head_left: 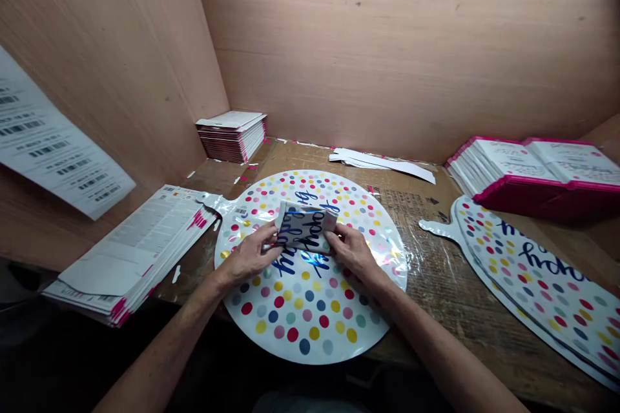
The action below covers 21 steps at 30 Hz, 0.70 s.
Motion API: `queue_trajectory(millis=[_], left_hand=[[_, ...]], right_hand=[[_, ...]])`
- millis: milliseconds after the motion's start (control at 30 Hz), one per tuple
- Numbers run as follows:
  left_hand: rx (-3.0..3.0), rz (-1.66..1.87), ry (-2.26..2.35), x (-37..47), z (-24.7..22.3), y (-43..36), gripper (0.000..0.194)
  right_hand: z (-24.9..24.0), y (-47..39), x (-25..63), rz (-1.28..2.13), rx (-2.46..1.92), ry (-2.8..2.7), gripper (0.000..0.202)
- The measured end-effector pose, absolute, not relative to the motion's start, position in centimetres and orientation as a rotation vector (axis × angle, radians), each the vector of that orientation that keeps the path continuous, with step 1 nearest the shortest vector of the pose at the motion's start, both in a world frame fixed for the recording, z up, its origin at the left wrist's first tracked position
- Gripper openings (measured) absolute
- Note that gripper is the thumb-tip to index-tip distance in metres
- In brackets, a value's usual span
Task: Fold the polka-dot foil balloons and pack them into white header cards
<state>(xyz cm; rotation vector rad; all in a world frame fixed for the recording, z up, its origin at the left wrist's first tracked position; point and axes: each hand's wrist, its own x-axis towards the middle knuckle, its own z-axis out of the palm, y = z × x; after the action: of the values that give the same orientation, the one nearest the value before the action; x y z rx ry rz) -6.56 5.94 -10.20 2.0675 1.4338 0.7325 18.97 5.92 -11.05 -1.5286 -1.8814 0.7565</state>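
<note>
A folded foil balloon (306, 227) with dark blue lettering is held between my two hands, above a flat round balloon (310, 329) covered in coloured dots. My left hand (250, 254) pinches the folded piece at its left edge, and my right hand (354, 250) grips its right edge. Under the folded piece, part of the round balloon's lettering is hidden. The round balloon's tail points left, over the edge of a stack of printed cards.
Printed cards (130, 239) lie at the left, with a smaller stack (232, 132) behind. White paper strips (382, 162) lie at the back. More dotted balloons (542, 271) and pink-edged packs (527, 171) are at the right. A barcode sheet (58, 148) hangs at the left.
</note>
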Motion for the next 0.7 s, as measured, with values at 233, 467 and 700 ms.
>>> queue_trajectory(millis=[233, 467, 700], left_hand=[[2.108, 0.712, 2.278, -1.5, -11.6, 4.9, 0.024], [2.146, 0.782, 2.204, -2.4, -12.0, 4.7, 0.025], [1.59, 1.176, 1.719, -3.1, -10.8, 4.7, 0.035]], right_hand=[[-7.9, 9.9, 14.7, 0.297, -2.088, -2.149, 0.028], [-5.5, 13.1, 11.4, 0.214, -1.758, -2.68, 0.037], [-7.8, 8.0, 12.4, 0.469, -1.465, -2.548, 0.022]])
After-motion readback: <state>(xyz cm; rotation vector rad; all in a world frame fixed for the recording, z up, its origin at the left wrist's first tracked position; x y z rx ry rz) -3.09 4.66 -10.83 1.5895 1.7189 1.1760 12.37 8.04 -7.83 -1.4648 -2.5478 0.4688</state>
